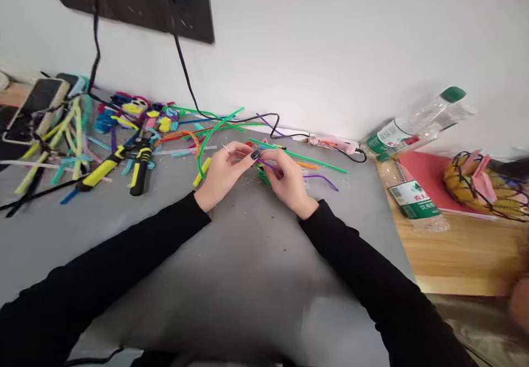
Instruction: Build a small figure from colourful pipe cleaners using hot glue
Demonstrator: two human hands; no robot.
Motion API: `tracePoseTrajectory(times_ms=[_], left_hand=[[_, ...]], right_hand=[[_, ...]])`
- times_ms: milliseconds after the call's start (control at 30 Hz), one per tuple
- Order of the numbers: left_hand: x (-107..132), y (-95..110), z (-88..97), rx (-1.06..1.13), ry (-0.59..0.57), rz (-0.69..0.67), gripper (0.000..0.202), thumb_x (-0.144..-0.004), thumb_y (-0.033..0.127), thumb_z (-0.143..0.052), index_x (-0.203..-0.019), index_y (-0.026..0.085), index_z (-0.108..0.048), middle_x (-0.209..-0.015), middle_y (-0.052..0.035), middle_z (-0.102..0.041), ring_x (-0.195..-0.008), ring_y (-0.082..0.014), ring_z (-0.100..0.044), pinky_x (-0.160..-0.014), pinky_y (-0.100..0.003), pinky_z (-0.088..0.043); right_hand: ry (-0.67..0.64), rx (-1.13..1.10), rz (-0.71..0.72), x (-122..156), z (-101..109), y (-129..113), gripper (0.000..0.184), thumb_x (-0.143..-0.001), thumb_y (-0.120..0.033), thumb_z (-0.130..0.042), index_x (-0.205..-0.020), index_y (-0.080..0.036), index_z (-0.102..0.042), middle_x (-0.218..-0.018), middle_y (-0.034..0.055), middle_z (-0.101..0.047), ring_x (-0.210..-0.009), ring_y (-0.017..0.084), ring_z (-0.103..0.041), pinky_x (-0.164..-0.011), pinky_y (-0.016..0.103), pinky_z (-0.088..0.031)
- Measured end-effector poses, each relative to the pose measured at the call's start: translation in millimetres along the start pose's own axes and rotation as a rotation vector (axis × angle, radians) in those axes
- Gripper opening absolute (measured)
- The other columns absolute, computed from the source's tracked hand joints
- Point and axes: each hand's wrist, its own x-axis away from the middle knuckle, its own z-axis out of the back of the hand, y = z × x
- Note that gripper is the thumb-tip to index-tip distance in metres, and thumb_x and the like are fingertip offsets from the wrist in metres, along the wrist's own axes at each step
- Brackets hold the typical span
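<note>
Both of my hands meet over the grey table and pinch a purple pipe cleaner. The thumb and forefinger of my left hand close on its end. My right hand grips it a little further along, and a purple length lies out beyond that hand. Beneath the right fingers sits something green, mostly covered. A long green pipe cleaner curves up behind my left hand, beside a short yellow piece. Small red and yellow bits at my fingertips are partly hidden.
Yellow-and-black pliers lie left, among loose pipe cleaners and small colourful figures. A pink glue gun with a black cord rests by the wall. Plastic bottles and a red folder occupy the wooden surface at right.
</note>
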Motion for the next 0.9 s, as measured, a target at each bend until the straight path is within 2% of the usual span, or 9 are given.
tracePoseTrajectory(times_ms=[200,400,467,600,667,733,900], left_hand=[[0.0,1.3,-2.5,0.037,-0.006,-0.062,0.021,-0.080,0.035,-0.077,-0.092,0.021,-0.067,-0.098,-0.0038,-0.071,-0.094,-0.0208,-0.068,-0.092,-0.038,-0.056],[0.0,0.8,-2.9,0.090,0.011,-0.074,0.016,-0.077,0.024,-0.074,-0.091,0.021,-0.068,-0.099,-0.0038,-0.071,-0.098,-0.0207,-0.068,-0.094,-0.037,-0.056],[0.1,0.2,-2.5,0.097,0.015,-0.071,0.016,-0.076,0.022,-0.074,-0.091,0.021,-0.068,-0.099,-0.0037,-0.071,-0.098,-0.0203,-0.068,-0.094,-0.037,-0.056],[0.3,-0.1,-2.3,0.116,0.017,-0.066,0.015,-0.075,0.020,-0.074,-0.089,0.020,-0.069,-0.097,-0.0033,-0.071,-0.097,-0.0197,-0.068,-0.094,-0.037,-0.055],[0.2,0.4,-2.7,0.131,0.016,-0.074,0.015,-0.075,0.020,-0.074,-0.089,0.020,-0.069,-0.095,-0.0031,-0.070,-0.095,-0.0197,-0.068,-0.093,-0.036,-0.056],[0.0,1.0,-3.2,0.152,0.012,-0.082,0.014,-0.076,0.021,-0.076,-0.089,0.020,-0.070,-0.095,-0.0032,-0.070,-0.095,-0.0198,-0.068,-0.092,-0.036,-0.056],[-0.7,0.3,-3.4,0.210,0.007,-0.090,0.017,-0.077,0.025,-0.080,-0.090,0.021,-0.070,-0.097,-0.0037,-0.071,-0.097,-0.0197,-0.068,-0.095,-0.037,-0.056]], right_hand=[[-0.047,0.026,-0.054,-0.1,0.8,0.8,0.033,-0.089,-0.005,-0.049,-0.113,-0.025,-0.059,-0.119,0.0084,-0.071,-0.114,0.024,-0.068,-0.096,0.042,-0.058],[-0.031,0.007,-0.115,0.8,0.3,-0.6,0.032,-0.087,-0.006,-0.051,-0.113,-0.024,-0.056,-0.118,0.0071,-0.069,-0.113,0.023,-0.066,-0.092,0.040,-0.058],[-0.029,0.003,-0.115,0.6,-0.1,-1.3,0.032,-0.087,-0.007,-0.051,-0.113,-0.024,-0.055,-0.117,0.0067,-0.069,-0.106,0.022,-0.067,-0.086,0.037,-0.058],[-0.019,-0.016,-0.132,1.4,-1.1,-2.7,0.033,-0.086,-0.009,-0.054,-0.115,-0.024,-0.053,-0.114,0.0057,-0.069,-0.077,0.015,-0.064,-0.070,0.032,-0.056],[-0.005,-0.057,-0.135,2.3,-1.4,-3.2,0.035,-0.086,-0.010,-0.054,-0.117,-0.025,-0.050,-0.114,0.0055,-0.067,-0.077,0.014,-0.064,-0.064,0.029,-0.055],[0.026,-0.100,-0.132,3.1,-1.5,-3.1,0.034,-0.087,-0.011,-0.054,-0.117,-0.026,-0.048,-0.112,0.0049,-0.065,-0.085,0.015,-0.067,-0.066,0.029,-0.057],[0.051,-0.171,-0.129,3.7,-2.7,-0.6,0.033,-0.087,-0.009,-0.056,-0.113,-0.027,-0.046,-0.108,0.0041,-0.064,-0.092,0.016,-0.068,-0.088,0.037,-0.062]])
